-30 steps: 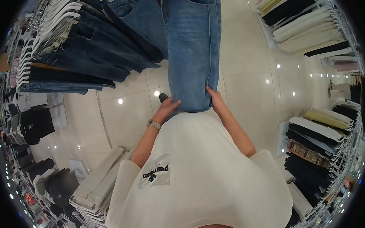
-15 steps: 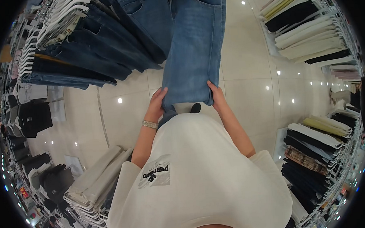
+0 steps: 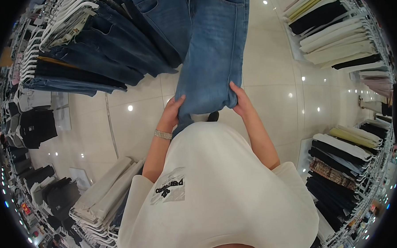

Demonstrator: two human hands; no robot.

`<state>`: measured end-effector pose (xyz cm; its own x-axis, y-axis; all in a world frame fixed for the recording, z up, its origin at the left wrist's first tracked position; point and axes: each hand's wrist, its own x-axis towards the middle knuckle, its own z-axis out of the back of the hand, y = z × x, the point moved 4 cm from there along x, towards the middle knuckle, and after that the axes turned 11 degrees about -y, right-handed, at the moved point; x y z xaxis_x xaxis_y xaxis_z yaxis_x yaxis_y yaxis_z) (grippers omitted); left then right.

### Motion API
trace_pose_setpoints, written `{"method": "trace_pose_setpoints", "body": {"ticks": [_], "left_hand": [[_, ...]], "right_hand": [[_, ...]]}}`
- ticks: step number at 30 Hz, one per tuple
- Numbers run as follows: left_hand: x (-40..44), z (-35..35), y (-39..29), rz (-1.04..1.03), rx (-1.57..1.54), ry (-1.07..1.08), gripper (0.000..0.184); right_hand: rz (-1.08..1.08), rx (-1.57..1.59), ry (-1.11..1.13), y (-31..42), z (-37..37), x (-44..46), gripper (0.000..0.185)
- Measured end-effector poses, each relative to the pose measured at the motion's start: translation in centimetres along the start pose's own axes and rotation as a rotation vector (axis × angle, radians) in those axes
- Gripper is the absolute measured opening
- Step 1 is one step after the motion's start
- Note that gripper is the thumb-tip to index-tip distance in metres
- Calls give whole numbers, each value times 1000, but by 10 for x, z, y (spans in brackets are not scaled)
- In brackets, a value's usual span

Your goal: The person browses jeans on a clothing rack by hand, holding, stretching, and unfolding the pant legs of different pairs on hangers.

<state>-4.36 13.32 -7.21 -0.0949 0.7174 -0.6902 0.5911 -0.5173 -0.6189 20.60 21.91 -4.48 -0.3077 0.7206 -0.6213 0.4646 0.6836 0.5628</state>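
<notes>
Blue jeans (image 3: 213, 48) stretch down from the top edge, one leg spread flat between my hands. My left hand (image 3: 172, 111), with a metal watch (image 3: 163, 134) on the wrist, grips the left edge of that leg near its lower end, thumb on top. On the opposite edge, my right hand (image 3: 241, 100) pinches the denim, slightly higher up, and the cloth bunches beside its fingers. The lower end of the leg sags between the hands, above my white shirt (image 3: 236, 180). A dark shoe (image 3: 213, 116) shows just below it.
Dark jeans (image 3: 111, 48) hang on white hangers at the upper left. Beige trousers (image 3: 106, 185) hang at the lower left. Racks of light trousers (image 3: 334, 40) and dark trousers (image 3: 332, 191) line the right side. Glossy tiles (image 3: 269, 116) form the floor.
My left hand has moved from the hem's front to the leg's left edge. My right hand has shifted slightly right and up, bunching the cloth. The jeans have swung a little right in view.
</notes>
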Motion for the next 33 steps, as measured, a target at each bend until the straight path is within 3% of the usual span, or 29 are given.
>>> {"method": "trace_pose_setpoints", "body": {"ticks": [5,8,13,16,19,23,29,33], "left_hand": [[-4,-10,-16,-6,-68,29,37],[-7,-15,-21,-4,-67,18,38],[-11,-6,-37,43,-228,-24,40],[-14,-8,-46,20,-414,125,44],[-22,-20,-41,69,-359,217,47],[-15,-20,-6,146,120,124,51],[-4,-18,-15,-3,155,-12,52],[-11,-27,-33,19,-38,5,51]], "right_hand": [[-27,-395,104,-11,2,-11,77],[-13,-561,30,-18,0,-13,79],[24,-323,-76,-21,9,-6,76],[50,-201,-121,-15,7,-3,71],[58,-100,-132,-6,-2,-3,67],[50,-19,-82,-3,-4,2,68],[56,-35,-135,18,7,3,63],[103,-56,-137,22,12,6,63]]}}
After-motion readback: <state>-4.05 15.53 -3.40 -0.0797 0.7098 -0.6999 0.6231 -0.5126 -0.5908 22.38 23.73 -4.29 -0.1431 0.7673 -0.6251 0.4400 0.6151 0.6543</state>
